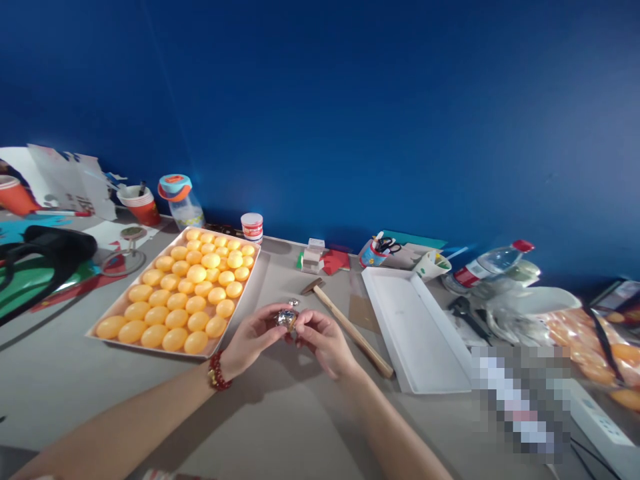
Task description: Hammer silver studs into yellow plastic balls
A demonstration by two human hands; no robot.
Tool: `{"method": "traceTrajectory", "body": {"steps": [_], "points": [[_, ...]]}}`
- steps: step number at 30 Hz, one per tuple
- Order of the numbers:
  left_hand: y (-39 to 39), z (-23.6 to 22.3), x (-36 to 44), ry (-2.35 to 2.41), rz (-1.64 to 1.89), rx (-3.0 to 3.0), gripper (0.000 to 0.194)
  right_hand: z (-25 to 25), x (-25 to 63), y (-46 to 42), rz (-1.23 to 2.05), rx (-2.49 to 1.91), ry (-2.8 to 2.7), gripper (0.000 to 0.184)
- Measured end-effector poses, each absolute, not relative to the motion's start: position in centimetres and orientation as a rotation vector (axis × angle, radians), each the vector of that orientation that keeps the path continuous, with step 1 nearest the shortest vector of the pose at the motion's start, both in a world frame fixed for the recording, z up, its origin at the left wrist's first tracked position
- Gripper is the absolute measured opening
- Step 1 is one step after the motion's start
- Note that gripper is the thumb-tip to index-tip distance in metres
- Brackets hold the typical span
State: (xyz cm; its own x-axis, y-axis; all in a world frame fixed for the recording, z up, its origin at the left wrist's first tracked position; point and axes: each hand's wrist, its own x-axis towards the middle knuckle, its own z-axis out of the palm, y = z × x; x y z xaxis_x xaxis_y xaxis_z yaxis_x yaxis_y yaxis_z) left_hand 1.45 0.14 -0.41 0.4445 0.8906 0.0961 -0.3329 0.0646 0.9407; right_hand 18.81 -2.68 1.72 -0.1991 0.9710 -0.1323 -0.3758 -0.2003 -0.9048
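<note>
My left hand (255,340), with a red bead bracelet on the wrist, pinches a small shiny silver rounded object (285,319) between thumb and fingers. My right hand (323,339) meets it from the right, its thumb and fingertips closed at the object's edge. Whether a smaller piece sits in those fingertips is too small to tell. Just beyond the fingers, a tiny silver piece (294,302) lies on the grey table (280,427). A hammer (355,330) with a wooden handle rests to the right of my right hand.
On the left is a shallow box (95,331) of orange balls (175,300). A white tray (415,333) stands right of the hammer. Farther back are small clear boxes (313,257), red paper (336,261), a pen cup (373,253) and a bottle (485,267). A blue wall (320,120) rises behind.
</note>
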Motion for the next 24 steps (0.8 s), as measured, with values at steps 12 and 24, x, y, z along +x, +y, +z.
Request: {"method": "traceTrajectory", "body": {"steps": [12, 24], "points": [[-0.04, -0.25, 1.50, 0.643, 1.017, 1.155, 0.035, 1.29, 19.04, -2.57, 1.611, -0.902, -0.971, 0.026], [-0.01, -0.34, 1.37, 0.687, 1.014, 1.217, 0.036, 1.05, 19.19, -2.53, 1.626, -0.894, -0.987, 0.024]]}}
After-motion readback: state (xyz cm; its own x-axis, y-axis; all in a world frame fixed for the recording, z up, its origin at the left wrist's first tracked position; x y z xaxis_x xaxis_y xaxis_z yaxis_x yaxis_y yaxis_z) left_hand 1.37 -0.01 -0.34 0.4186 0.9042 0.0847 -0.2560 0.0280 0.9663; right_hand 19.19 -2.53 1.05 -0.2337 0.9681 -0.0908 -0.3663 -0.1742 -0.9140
